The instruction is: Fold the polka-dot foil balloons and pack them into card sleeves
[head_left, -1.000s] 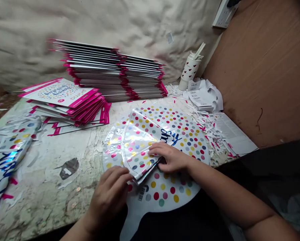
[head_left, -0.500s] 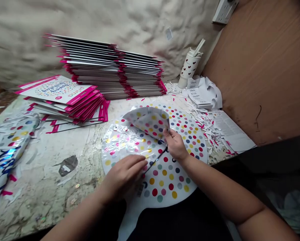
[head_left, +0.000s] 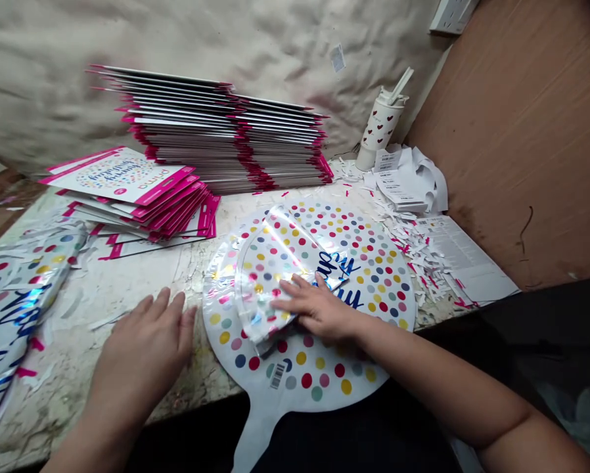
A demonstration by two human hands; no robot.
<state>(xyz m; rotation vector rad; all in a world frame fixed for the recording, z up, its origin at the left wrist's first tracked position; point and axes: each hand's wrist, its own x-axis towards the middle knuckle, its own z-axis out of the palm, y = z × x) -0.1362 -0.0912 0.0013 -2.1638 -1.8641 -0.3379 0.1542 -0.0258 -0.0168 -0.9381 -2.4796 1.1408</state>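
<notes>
Moved: half a second ago the left hand (head_left: 147, 348) was down at the folded balloon (head_left: 268, 263); now it is out to the left, over the desk (head_left: 152, 269). The flap that the right hand (head_left: 319, 309) was lifting then is down, and that hand lies over it.
Folded balloon: a shiny dotted wedge, lying on the left half of a flat round balloon (head_left: 368, 328), well inside that one's right edge.
Lie of the wedge: rounded edge toward the left hand, running from the far side to the near side; from where I stand, a corner points right, beside the blue lettering.
Right hand: nearer, in fact touching; palm down, fingers spread across the wedge's lower right part. Whether the thumb catches any foil I can't tell.
Left hand: fingers a little apart, nothing in them that I can see; the wedge lies to its right, with a strip of desk between. I can't tell if the palm touches down.
Round balloon's tail (head_left: 258, 427): hangs over the desk's front edge, toward the person.
Past the left hand: another dotted foil (head_left: 19, 315) at the far left, a spread card pile (head_left: 127, 184) behind.
</notes>
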